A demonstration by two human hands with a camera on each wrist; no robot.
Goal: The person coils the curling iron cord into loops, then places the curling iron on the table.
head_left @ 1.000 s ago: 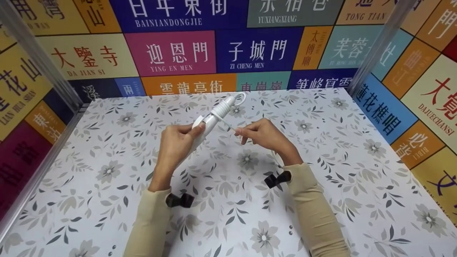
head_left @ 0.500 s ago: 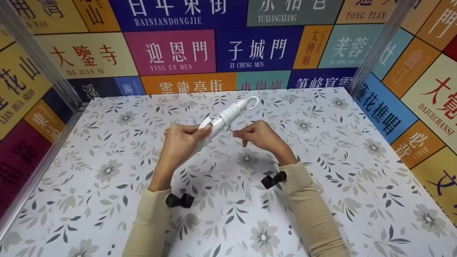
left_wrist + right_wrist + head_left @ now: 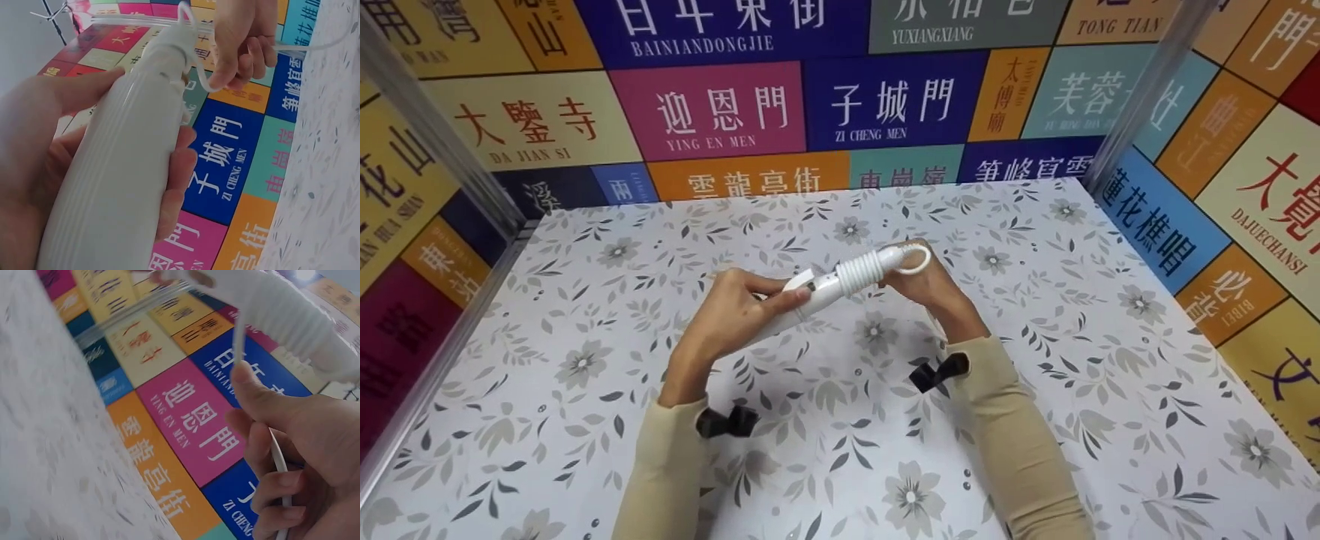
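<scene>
My left hand point(image 3: 744, 307), angled inward, grips a tilted white handle point(image 3: 826, 295); my right hand point(image 3: 936, 283), bent in beside its tip, pinches the cord point(image 3: 860, 275) coiled round it.

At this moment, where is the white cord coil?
In the head view's centre, the white cord coil is wound around the white device, between the left hand and the right hand.

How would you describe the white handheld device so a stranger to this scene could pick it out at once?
In the head view, from the flower-patterned table go to the left hand above it. That hand grips the white device, which slants toward the right hand. White cord coiled round it and a ring at its tip set it apart from the black wrist cameras.
</scene>
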